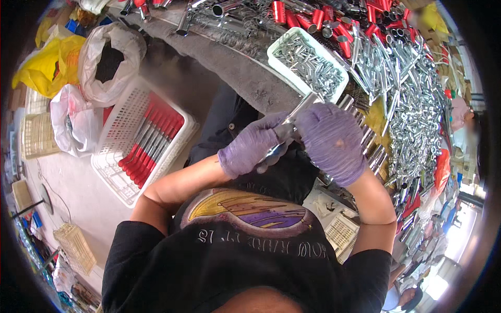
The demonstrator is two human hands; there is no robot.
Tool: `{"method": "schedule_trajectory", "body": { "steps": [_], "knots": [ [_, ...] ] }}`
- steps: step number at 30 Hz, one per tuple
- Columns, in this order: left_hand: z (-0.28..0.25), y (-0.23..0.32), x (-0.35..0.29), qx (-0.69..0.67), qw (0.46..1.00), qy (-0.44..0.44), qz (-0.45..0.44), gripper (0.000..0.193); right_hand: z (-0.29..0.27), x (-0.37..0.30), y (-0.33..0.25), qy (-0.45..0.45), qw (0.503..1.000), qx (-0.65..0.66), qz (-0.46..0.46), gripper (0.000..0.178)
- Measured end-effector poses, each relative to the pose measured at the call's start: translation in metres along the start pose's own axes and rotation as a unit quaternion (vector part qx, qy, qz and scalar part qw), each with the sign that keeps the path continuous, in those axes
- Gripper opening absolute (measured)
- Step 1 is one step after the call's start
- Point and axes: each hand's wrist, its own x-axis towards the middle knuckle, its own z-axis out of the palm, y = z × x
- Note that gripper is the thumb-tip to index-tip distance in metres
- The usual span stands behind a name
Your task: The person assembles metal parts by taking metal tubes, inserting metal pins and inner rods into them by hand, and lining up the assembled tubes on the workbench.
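Both my hands wear purple-grey knit gloves and meet in front of my chest. My left hand is closed round a shiny metal tube, which slants up and to the right. My right hand, its back turned up, is curled over the same tube close to the left fingers. Its fingertips are mostly hidden, and so is the part of the tube between the hands. Just past my right hand, several chrome tubes lie side by side in a row.
A pale green tray of small metal pins stands on the worktable. Heaped bolts and rods lie to the right, red-sleeved tubes behind. On the left, a white crate holds red-handled tools, near white sacks.
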Motion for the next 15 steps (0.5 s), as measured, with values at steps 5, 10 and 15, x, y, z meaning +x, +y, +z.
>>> {"method": "schedule_trajectory", "body": {
  "steps": [5, 10, 15],
  "knots": [
    [-0.002, -0.018, 0.002, 0.156, 0.986, 0.043, 0.051, 0.05, -0.013, -0.008, 0.013, 0.1, 0.99, 0.095, -0.01, 0.032],
    [0.003, 0.002, 0.007, 0.448, 0.874, -0.082, 0.167, 0.057, -0.017, -0.036, 0.027, -0.021, 0.959, 0.264, 0.099, 0.034],
    [0.024, 0.008, 0.004, 0.245, 0.956, -0.162, -0.003, 0.057, -0.012, -0.073, 0.039, -0.042, 0.772, 0.608, 0.183, 0.051]
  ]
}}
